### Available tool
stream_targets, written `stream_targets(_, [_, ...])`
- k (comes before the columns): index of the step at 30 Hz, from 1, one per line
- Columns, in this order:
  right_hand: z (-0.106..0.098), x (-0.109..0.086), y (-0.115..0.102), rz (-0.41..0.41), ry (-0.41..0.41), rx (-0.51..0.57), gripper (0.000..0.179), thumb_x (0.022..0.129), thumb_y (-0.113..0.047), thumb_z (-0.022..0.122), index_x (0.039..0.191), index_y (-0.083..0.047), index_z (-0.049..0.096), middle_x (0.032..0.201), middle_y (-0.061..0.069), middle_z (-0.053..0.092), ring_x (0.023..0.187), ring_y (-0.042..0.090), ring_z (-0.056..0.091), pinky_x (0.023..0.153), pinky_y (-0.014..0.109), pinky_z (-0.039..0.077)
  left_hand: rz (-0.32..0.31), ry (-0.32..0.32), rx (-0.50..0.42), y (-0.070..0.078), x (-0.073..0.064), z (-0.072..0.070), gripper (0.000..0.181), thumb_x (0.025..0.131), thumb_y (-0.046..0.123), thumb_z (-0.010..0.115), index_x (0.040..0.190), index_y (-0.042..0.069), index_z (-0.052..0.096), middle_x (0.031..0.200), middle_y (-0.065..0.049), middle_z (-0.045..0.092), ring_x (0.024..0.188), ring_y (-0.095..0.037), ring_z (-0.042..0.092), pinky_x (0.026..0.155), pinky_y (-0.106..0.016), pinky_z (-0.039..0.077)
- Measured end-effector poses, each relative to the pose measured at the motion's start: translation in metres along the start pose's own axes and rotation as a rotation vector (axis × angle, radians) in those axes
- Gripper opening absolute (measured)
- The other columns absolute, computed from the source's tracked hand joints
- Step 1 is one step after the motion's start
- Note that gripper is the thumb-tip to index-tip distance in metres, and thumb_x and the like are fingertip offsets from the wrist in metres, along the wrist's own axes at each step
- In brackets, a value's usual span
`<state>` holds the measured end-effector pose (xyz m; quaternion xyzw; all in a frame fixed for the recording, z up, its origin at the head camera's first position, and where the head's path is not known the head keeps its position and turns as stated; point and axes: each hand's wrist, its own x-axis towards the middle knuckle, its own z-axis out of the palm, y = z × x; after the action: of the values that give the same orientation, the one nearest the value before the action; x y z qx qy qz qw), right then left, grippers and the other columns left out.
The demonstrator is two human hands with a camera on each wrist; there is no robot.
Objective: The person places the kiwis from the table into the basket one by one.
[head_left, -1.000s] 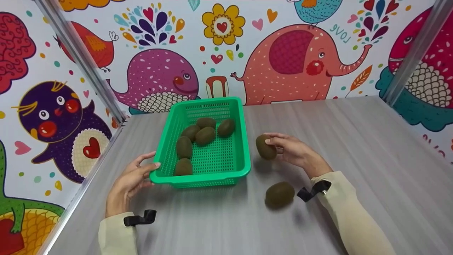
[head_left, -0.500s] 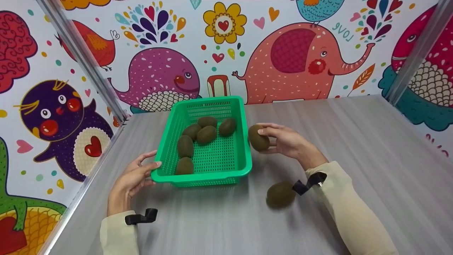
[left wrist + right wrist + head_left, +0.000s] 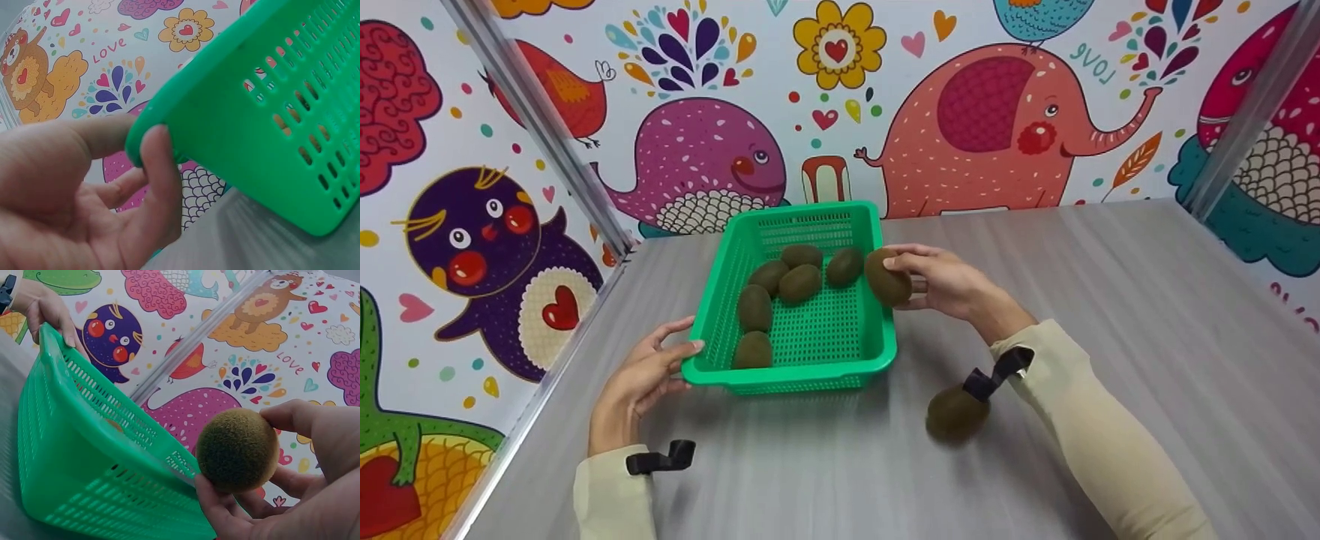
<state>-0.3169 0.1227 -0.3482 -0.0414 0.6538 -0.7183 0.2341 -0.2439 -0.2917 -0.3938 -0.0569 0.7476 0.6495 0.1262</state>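
A green plastic basket with slotted walls stands on the table, several brown kiwis lying inside it toward the left and back. My left hand grips its front left corner; in the left wrist view the thumb and fingers pinch the rim. My right hand holds another kiwi at the basket's right rim, level with or just above it. The right wrist view shows that kiwi between thumb and fingers. One more kiwi sits on the table below my right wrist, partly covered by the black strap.
The grey wood-grain table runs back to a wall printed with cartoon animals. A metal post rises at the left corner, another post at the right. Black camera mounts sit on both wrists.
My right hand has carried its kiwi left and away from me, from beside the basket to over its right rim. The left hand keeps its hold on the corner.
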Motion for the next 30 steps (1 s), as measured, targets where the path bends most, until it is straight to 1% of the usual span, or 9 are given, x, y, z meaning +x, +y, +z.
stream_targets(7, [0.012,0.006,-0.023,-0.019,-0.032,-0.055,0.042,0.100,-0.024,0.061,0.141,-0.014,0.054,0.137,0.010,0.052,0.123,0.032,0.054,0.102,0.049,0.052,0.001,0.003,-0.010,0.001,0.000,0.001,0.070,0.098,0.022,0.065,0.156,0.010,0.027,0.094,0.005,0.072,0.081,-0.007,0.071,0.063,-0.025,0.059])
stream_targets(11, [0.020,0.010,-0.031,-0.014,-0.038,-0.075,0.041,0.100,-0.023,0.062,0.139,-0.014,0.055,0.139,0.010,0.051,0.126,0.033,0.052,0.102,0.048,0.053,-0.007,0.000,-0.013,0.001,0.000,0.001,0.070,0.099,0.022,0.065,0.156,0.010,0.027,0.095,0.005,0.072,0.081,-0.007,0.071,0.065,-0.026,0.060])
stream_targets(15, [0.031,0.014,-0.031,-0.013,-0.027,-0.090,0.042,0.099,-0.023,0.063,0.139,-0.013,0.055,0.140,0.010,0.050,0.128,0.034,0.051,0.102,0.049,0.053,-0.010,-0.003,-0.013,0.000,0.000,0.001,0.069,0.099,0.022,0.065,0.156,0.011,0.027,0.096,0.005,0.072,0.081,-0.007,0.071,0.065,-0.027,0.059])
stream_targets(20, [0.047,0.022,-0.030,0.000,-0.030,-0.085,0.043,0.099,-0.022,0.064,0.139,-0.010,0.055,0.140,0.012,0.051,0.128,0.037,0.053,0.101,0.052,0.053,-0.015,0.003,-0.017,0.000,0.000,0.001,0.070,0.098,0.022,0.065,0.156,0.011,0.027,0.097,0.005,0.071,0.082,-0.007,0.071,0.066,-0.027,0.060])
stream_targets(26, [0.064,0.034,-0.028,0.042,-0.051,-0.042,0.043,0.100,-0.023,0.063,0.138,-0.006,0.053,0.144,0.014,0.047,0.133,0.040,0.051,0.102,0.055,0.051,-0.018,0.008,-0.014,0.001,-0.001,0.000,0.071,0.098,0.024,0.066,0.156,0.011,0.027,0.097,0.004,0.071,0.082,-0.008,0.071,0.067,-0.028,0.060])
stream_targets(30, [0.072,0.043,-0.023,0.078,-0.044,-0.044,0.043,0.100,-0.025,0.063,0.137,-0.005,0.053,0.143,0.014,0.048,0.133,0.039,0.051,0.101,0.053,0.052,-0.015,0.008,-0.014,0.001,0.000,0.001,0.070,0.098,0.023,0.066,0.155,0.011,0.028,0.095,0.004,0.072,0.080,-0.008,0.071,0.066,-0.028,0.060])
